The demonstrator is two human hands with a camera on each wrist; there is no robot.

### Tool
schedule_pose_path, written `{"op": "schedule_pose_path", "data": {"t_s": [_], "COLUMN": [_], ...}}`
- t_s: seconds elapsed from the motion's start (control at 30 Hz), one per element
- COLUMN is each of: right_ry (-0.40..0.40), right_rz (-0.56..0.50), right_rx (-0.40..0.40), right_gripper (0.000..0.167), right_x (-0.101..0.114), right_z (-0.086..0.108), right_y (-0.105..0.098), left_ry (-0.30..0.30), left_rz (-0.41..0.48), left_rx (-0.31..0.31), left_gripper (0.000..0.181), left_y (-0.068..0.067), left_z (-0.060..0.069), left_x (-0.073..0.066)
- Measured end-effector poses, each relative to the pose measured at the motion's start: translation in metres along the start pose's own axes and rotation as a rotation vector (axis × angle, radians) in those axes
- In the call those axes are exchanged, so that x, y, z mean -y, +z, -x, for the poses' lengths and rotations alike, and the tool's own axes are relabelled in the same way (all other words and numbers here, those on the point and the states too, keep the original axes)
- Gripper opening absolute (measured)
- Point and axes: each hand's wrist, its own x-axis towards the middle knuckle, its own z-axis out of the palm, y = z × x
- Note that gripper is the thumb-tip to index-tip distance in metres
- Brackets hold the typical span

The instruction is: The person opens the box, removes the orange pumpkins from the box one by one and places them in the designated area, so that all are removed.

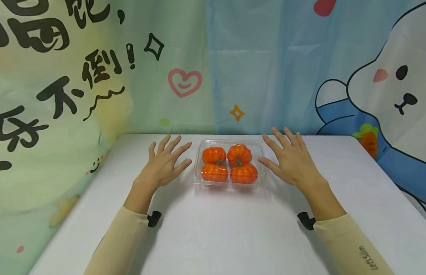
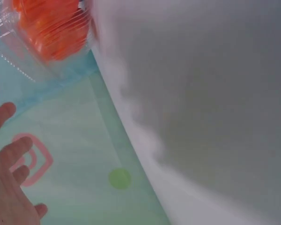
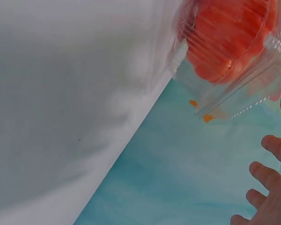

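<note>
A clear plastic clamshell box (image 1: pixel 230 143) sits on the white table, with several small orange pumpkins (image 1: pixel 214 173) inside it; its lid looks closed. To the left of the box is my left hand (image 1: pixel 161 164), fingers spread and apart from it. On the other side, my right hand (image 1: pixel 292 162) is held with spread fingers, its thumb close to the box's right edge. Neither hand holds anything. Each wrist view shows part of the box with orange pumpkins (image 2: pixel 56 28) (image 3: pixel 229 37) and the spread fingers of that hand.
The white table (image 1: pixel 230 233) reaches back to a printed curtain (image 1: pixel 247 57) with a cartoon bear, hearts and black lettering. Small black devices (image 1: pixel 154 219) are strapped at both wrists, beside the beige sleeves.
</note>
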Motion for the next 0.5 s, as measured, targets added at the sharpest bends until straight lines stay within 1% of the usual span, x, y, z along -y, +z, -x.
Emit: {"op": "schedule_pose_path", "data": {"t_s": [0.13,0.27,0.5], "right_ry": [-0.019,-0.048,-0.109], "right_rz": [-0.018,-0.030,-0.046], "right_rx": [-0.016,-0.034,-0.069], "right_gripper": [0.072,0.071,0.071], "right_x": [0.005,0.011,0.020], "right_z": [-0.001,-0.002,-0.006], "right_y": [0.001,0.002,0.006], "left_ry": [0.017,0.018,0.003], "left_rz": [0.004,0.011,0.028], "left_rx": [-0.011,-0.009,0.026], "left_gripper": [0.060,0.059,0.059], "left_y": [0.003,0.006,0.009], "left_z": [0.005,0.010,0.017], "left_x": [0.002,0.004,0.005]}}
